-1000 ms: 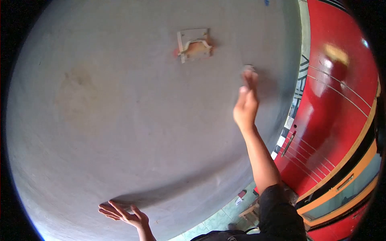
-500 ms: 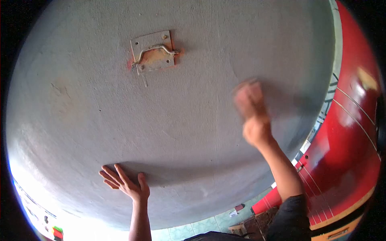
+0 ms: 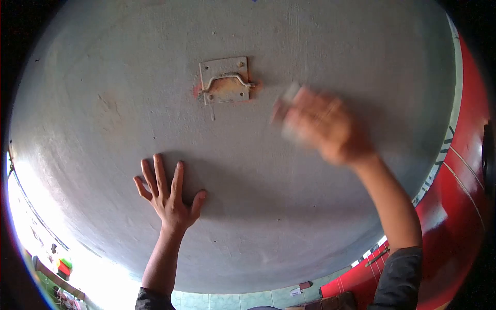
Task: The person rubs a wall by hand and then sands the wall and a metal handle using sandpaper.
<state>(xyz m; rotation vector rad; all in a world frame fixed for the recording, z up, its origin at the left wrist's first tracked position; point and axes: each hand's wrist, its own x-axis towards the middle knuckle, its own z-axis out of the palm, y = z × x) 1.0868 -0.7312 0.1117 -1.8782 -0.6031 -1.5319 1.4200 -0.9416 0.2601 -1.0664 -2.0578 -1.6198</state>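
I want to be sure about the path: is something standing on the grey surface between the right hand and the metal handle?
Nothing visible does. Only bare grey surface lies between the blurred right hand and the metal handle. The left hand is pressed flat on it lower down, outside that line.

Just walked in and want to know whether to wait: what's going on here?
A person works at a big grey surface. Their left hand lies flat on it, fingers spread, below and left of a bolted metal handle. Their right hand, motion-blurred, holds a small pale object at the surface right of that handle; it is too blurred to identify. A red panel stands alongside.
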